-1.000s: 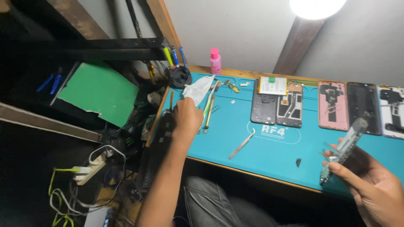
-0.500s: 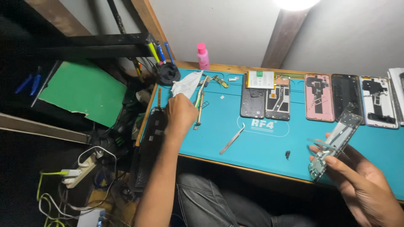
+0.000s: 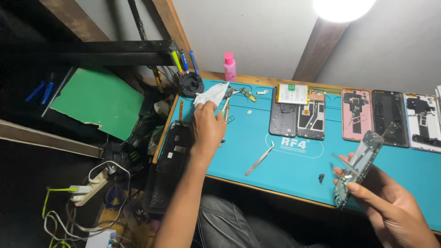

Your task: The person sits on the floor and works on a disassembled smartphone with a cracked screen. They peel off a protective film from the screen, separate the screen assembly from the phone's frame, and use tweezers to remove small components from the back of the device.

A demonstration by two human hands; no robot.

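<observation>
The left hand (image 3: 207, 128) has moved up the teal work mat (image 3: 294, 170) since a second ago and now has its fingers pinched on the lower edge of the crumpled white wipe (image 3: 210, 94), which lies at the far left corner of the tabletop just in front of the round black tool holder (image 3: 190, 84); earlier the hand was only hovering beside it, so I would judge the wipe is being picked up. The right hand (image 3: 390, 206) has stayed at the near right edge, its grip closed around a bare phone frame (image 3: 359, 167) held upright and tilted, off the mat; it looks turned a little more toward the camera than before. Between the hands a pair of metal tweezers (image 3: 260, 159) lies untouched on the mat, with a small dark part (image 3: 321, 177) near the frame. Further back an opened phone with a white battery (image 3: 292, 110) rests flat, and a row of opened phone backs (image 3: 389, 117) runs off to the right. A pink bottle (image 3: 229, 67) stands against the wall.
</observation>
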